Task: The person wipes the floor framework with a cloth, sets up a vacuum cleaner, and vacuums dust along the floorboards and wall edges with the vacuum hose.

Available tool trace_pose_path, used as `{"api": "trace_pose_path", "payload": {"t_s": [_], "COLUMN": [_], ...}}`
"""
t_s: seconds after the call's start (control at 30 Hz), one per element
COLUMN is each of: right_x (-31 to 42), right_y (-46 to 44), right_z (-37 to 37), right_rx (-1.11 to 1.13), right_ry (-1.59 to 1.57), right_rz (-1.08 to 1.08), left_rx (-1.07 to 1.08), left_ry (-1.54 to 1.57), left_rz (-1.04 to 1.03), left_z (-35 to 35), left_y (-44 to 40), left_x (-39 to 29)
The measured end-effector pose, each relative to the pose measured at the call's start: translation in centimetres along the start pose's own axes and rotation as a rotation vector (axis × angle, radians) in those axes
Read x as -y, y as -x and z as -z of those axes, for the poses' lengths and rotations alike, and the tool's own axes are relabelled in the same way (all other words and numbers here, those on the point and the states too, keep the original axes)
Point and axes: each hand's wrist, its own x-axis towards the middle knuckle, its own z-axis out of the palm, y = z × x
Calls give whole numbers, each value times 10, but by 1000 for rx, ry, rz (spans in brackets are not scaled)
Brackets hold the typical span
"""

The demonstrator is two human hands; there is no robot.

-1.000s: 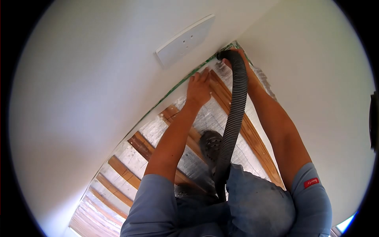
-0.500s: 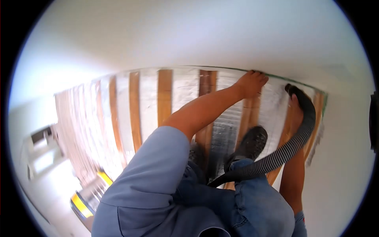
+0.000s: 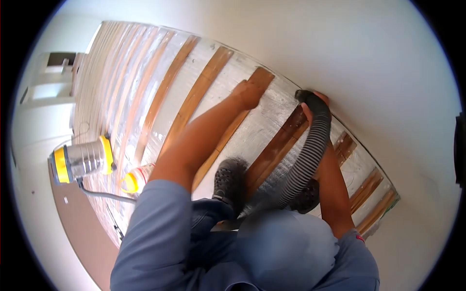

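My right hand (image 3: pixel 320 102) is closed around the front end of a black ribbed vacuum hose (image 3: pixel 315 140), its mouth just above the floor by the wall. The hose curves down between my legs, where part of it is hidden. My left hand (image 3: pixel 247 94) rests, fingers curled, on the far end of a wooden strip (image 3: pixel 262 76); whether something is pinched in it is hidden. A darker wooden strip (image 3: pixel 276 150) lies between my two arms. Silvery sheeting (image 3: pixel 262 114) covers the floor between the strips.
A yellow and grey vacuum cleaner (image 3: pixel 85 160) stands at left with a grey hose (image 3: pixel 107 195). Near it is a yellow-capped white container (image 3: pixel 136 178). The white wall (image 3: pixel 340 58) borders the floor. My dark shoe (image 3: pixel 229 182) is on the sheeting.
The view has turned, bringing the vacuum cleaner and container further in. My left hand has moved from the wall edge onto a strip further left. The hose mouth has shifted left along the wall.
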Motion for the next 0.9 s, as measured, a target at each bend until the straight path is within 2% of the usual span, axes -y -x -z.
{"api": "trace_pose_path", "payload": {"t_s": [0.03,0.1,0.17,0.27,0.33,0.4,0.47,0.53,0.57,0.67,0.77,0.83,0.9], "right_x": [34,30,27,28,32,26,23,33,40,68,45,72,102], "right_y": [-10,-19,-19,-27,-27,-37,-45,-46,-46,-50,-49,-49,-50], "right_z": [-18,-39,-61,-85,-97,-107,-112,-109,-106,-101,-86,-84,-87], "right_rx": [34,133,233,258,252,254,260,348,353,155,233,277,334], "right_ry": [218,192,162,23,162,177,189,-28,-31,-321,-217,-164,-78], "right_rz": [200,192,172,25,166,187,213,-16,-3,-724,-589,-577,-711], "left_rx": [68,105,118,295,401,515,522,468,385,275,326,331,235], "left_ry": [18,-36,62,-1,-39,-54,-37,-17,18,15,46,35,65], "left_rz": [42,31,101,242,315,346,385,369,310,189,162,183,173], "left_z": [13,16,17,32,24,21,16,23,14,4,8,20,3], "left_y": [22,66,122,195,231,248,243,233,224,192,166,153,127], "left_x": [13,49,83,117,135,156,163,157,163,177,195,213,253]}}
